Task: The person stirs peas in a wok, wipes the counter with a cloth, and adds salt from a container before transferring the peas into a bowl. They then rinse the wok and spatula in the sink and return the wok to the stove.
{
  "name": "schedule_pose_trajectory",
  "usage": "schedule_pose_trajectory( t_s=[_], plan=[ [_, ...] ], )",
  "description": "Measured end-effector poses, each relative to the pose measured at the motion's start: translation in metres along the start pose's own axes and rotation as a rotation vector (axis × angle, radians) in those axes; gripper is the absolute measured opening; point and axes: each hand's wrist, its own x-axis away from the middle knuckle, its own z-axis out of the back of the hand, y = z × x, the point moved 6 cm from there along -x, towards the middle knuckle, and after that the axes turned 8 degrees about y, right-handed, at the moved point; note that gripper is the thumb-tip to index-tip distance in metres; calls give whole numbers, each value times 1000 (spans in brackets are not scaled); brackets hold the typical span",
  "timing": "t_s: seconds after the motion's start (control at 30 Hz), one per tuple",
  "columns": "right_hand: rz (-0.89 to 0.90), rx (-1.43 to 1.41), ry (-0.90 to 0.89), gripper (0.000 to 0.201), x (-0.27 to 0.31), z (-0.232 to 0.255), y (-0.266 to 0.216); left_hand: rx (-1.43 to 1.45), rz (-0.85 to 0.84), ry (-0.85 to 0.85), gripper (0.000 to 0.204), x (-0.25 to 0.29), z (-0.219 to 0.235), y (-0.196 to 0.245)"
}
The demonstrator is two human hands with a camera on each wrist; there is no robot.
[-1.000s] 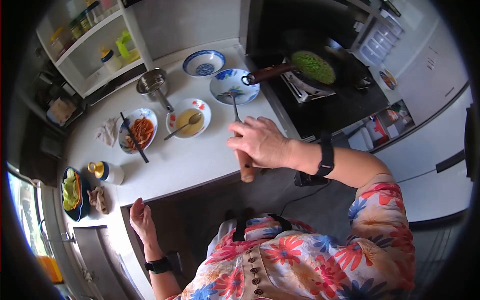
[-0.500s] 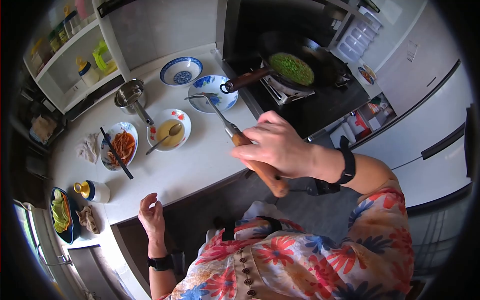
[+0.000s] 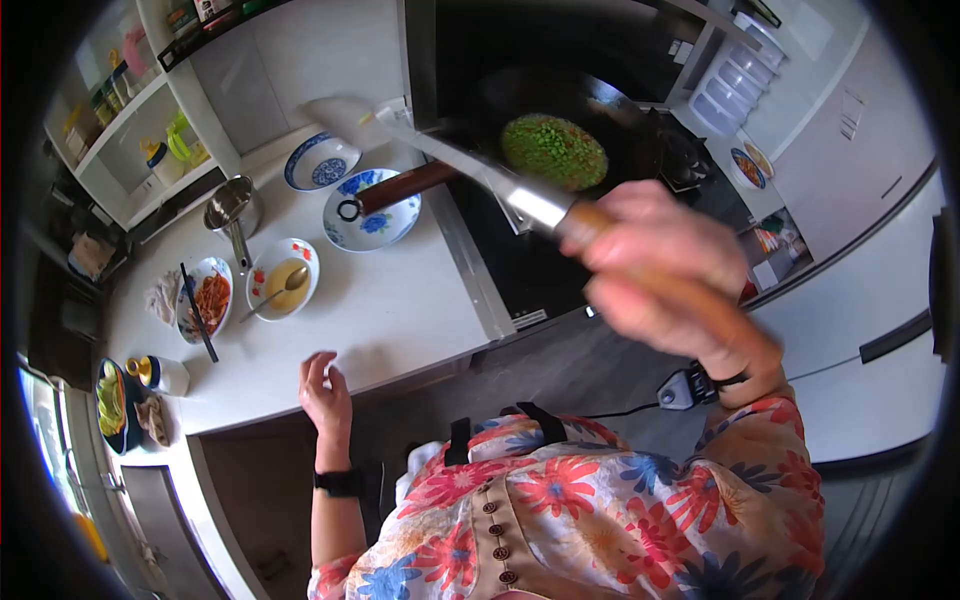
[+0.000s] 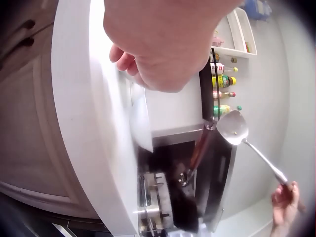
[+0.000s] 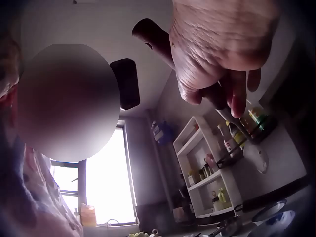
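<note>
My right hand (image 3: 665,265) grips the wooden handle of a metal wok spatula (image 3: 480,168), raised above the counter's right side. The spatula's wide blade (image 4: 233,129) shows in the left wrist view with a small bit stuck to it. A dark wok (image 3: 625,125) sits on the stove, holding chopped green food (image 3: 555,150). Its brown handle (image 3: 405,190) reaches left over a blue-flowered plate (image 3: 372,225). My left hand (image 3: 326,395) hangs by the counter's front edge, fingers loosely bent around nothing.
On the counter (image 3: 400,320) are a blue-rimmed bowl (image 3: 325,172), a small saucepan (image 3: 232,205), a bowl of yellowish liquid (image 3: 290,285) with a spoon, and a dish of reddish strips (image 3: 210,300) with chopsticks. A white bottle (image 3: 165,376) lies at left.
My right hand has lifted the spatula and swung it up and right; its blade has left the blue-flowered plate and is blurred. My left hand has shifted slightly right and up.
</note>
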Motion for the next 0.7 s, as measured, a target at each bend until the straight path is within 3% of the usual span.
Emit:
schedule_pose_trajectory(
  t_s=[0.1, 0.23, 0.3, 0.37, 0.43, 0.5, 0.7],
  plan=[
    [-372, 78, 190, 19, 13, 59, 47, -52, -11, 41, 20, -3, -39, 11],
    [-541, -83, 457, 22, 43, 119, 140, -172, -18, 71, 14, -2, -77, 15],
    [-612, -120, 529, 23, 58, 138, 170, -393, -85, 131, 14, -2, -84, 20],
    [-802, -132, 676, 22, 81, 157, 198, -416, -66, 136, 14, 0, -85, 14],
    [-855, -175, 697, 26, 98, 162, 221, -432, -101, 128, 14, -2, -86, 18],
    [-1026, -201, 717, 31, 115, 162, 237, -446, -88, 119, 14, -1, -84, 21],
    [-962, -123, 731, 29, 104, 201, 229, -451, -53, 80, 16, -3, -85, 21]
  ],
)
